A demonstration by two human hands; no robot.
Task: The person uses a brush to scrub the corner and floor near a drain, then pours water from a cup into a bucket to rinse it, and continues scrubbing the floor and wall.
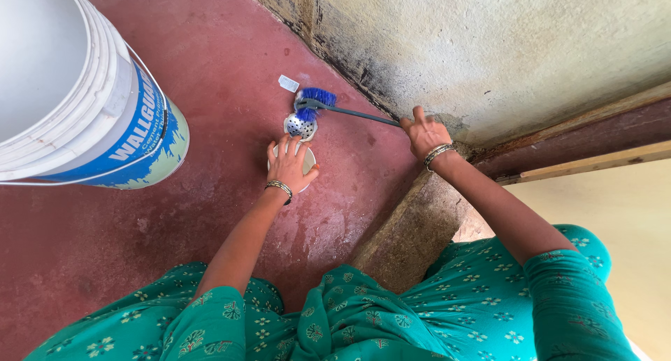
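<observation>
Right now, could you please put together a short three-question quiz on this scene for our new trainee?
1. True or false: the right hand holds the grey handle of the blue brush.
2. What does the left hand rest on? A) the big white bucket B) a small white cup C) the wall
3. Fill in: the brush bristles touch a perforated metal ____ lying on the red floor.

Key
1. True
2. B
3. strainer
</observation>
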